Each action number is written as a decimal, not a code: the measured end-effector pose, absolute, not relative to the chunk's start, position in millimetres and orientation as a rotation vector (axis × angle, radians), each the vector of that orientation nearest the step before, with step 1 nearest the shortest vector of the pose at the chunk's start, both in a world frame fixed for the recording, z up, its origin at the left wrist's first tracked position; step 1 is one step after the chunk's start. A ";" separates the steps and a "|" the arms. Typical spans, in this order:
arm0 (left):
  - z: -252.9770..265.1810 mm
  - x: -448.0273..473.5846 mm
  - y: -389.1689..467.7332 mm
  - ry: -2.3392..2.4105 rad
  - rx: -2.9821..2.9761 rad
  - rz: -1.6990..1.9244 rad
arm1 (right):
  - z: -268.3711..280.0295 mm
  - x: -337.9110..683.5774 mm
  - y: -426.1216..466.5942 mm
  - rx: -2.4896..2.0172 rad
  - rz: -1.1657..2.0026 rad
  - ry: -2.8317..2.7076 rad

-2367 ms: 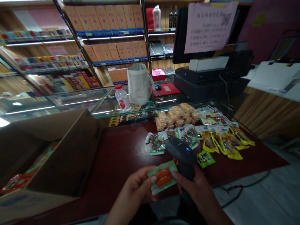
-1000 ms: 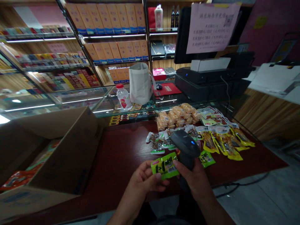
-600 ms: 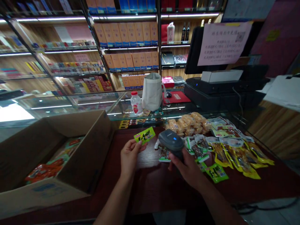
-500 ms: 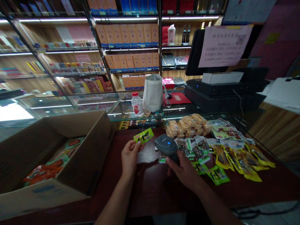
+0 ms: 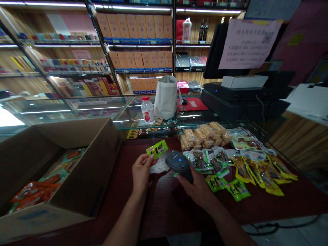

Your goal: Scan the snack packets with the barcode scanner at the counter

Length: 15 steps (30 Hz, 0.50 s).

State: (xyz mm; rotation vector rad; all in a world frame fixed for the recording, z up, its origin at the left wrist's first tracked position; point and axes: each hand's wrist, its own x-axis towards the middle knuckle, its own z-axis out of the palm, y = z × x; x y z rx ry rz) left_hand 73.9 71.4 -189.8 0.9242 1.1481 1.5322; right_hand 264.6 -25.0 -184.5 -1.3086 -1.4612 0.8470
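A small yellow-green snack packet [image 5: 157, 149] is pinched by its lower left corner in my left hand [image 5: 142, 169], above the dark red counter [image 5: 159, 212]. My right hand [image 5: 196, 184] is wrapped round the handle of a dark grey barcode scanner [image 5: 177, 162], which has a blue light on top. The scanner's head is just right of the packet, apart from it. Right of my right hand lie two green packets [image 5: 237, 190]. Behind them are dark snack packs [image 5: 200, 159], yellow-edged packs [image 5: 263, 171] and a heap of wrapped golden snacks [image 5: 205, 135].
An open cardboard box [image 5: 77, 191] with snack packs in it fills the left. On the glass case stand a red-capped bottle [image 5: 148, 111] and a white bag [image 5: 166, 99]. A black monitor [image 5: 215, 51] with a paper sign rises at the back right. Cables hang at lower right.
The scanner and my right hand have shifted slightly left, closer to the packet. My left hand keeps its hold. The view has tilted and turned a little, so the background sits higher.
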 end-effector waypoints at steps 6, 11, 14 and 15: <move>-194.9 73.5 73.0 1.157 0.946 1.517 | -188.2 265.7 -22.0 -1.299 0.832 -1.458; -196.7 73.8 73.1 1.174 0.969 1.508 | -188.1 266.0 -22.4 -1.275 0.820 -1.471; -194.7 75.2 72.5 1.157 0.946 1.512 | -187.8 266.7 -24.1 -1.274 0.814 -1.465; -193.8 75.7 72.1 1.150 0.940 1.512 | -187.7 267.6 -25.4 -1.280 0.816 -1.453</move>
